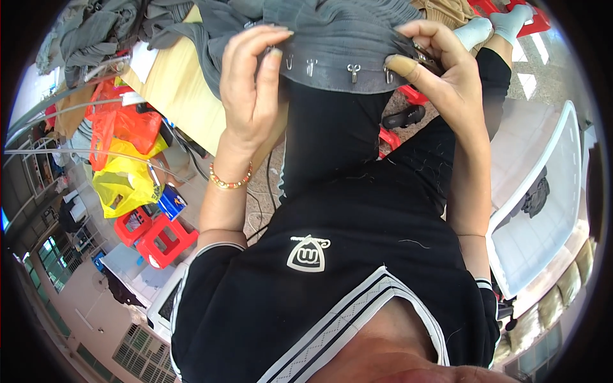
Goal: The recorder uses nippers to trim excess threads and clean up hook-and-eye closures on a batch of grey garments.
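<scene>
A grey pleated garment (338,38) lies across my lap, its waistband edge carrying several small metal hooks (353,71). My left hand (252,83) grips the band's left end, fingers curled over the top. My right hand (440,70) pinches the band's right end; its forefinger wears a tan finger cover next to the last hook. A beaded bracelet (230,183) circles my left wrist. I wear a black top and black trousers.
A wooden table (175,89) with more grey cloth stands at the left. Orange and yellow plastic bags (124,159) hang beside it, red plastic stools (159,239) below. A white plastic tray (543,210) sits at the right. Someone's socked feet (495,25) show at top right.
</scene>
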`<state>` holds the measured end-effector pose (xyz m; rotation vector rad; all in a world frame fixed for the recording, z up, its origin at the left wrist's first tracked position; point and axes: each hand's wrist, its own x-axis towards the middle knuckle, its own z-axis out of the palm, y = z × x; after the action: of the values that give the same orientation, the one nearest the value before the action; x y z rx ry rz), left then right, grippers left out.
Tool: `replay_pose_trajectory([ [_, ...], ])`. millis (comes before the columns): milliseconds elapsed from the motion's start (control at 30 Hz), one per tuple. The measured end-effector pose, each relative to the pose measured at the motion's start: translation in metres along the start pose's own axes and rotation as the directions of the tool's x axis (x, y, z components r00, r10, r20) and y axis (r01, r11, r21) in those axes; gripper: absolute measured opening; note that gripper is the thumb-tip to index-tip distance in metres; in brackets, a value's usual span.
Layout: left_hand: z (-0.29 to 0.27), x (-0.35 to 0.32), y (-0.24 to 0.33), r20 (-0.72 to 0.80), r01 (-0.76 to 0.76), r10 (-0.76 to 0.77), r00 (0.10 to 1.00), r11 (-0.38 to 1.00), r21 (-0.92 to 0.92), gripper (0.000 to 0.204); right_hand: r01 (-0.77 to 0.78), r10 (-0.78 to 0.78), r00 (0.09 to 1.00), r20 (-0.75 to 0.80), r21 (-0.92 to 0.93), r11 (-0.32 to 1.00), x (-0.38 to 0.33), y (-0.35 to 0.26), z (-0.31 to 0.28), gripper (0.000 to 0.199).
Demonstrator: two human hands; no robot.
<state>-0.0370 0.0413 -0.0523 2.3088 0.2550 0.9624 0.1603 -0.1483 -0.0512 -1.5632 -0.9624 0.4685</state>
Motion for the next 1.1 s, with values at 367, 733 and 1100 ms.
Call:
replay_pose_trajectory([
  [367,0.019,0.003,0.028,-0.043,0.205,-0.208,0.977,0.977,-0.059,0.040,-0.072,0.063,0.994,0.093,0.097,0.993,-0.003,0.001,-0.004,0.033],
  [733,0.016,-0.012,0.032,-0.184,0.098,-0.101,0.978,0.995,-0.028,0.014,-0.034,0.034,0.997,0.075,-0.002,0.999,-0.012,0.001,-0.004,0.036],
  [1100,0.013,0.002,0.036,-0.102,0.087,-0.072,0.992,0.985,0.150,0.031,-0.020,0.019,1.000,0.016,0.055,0.998,0.001,-0.007,0.001,0.031],
])
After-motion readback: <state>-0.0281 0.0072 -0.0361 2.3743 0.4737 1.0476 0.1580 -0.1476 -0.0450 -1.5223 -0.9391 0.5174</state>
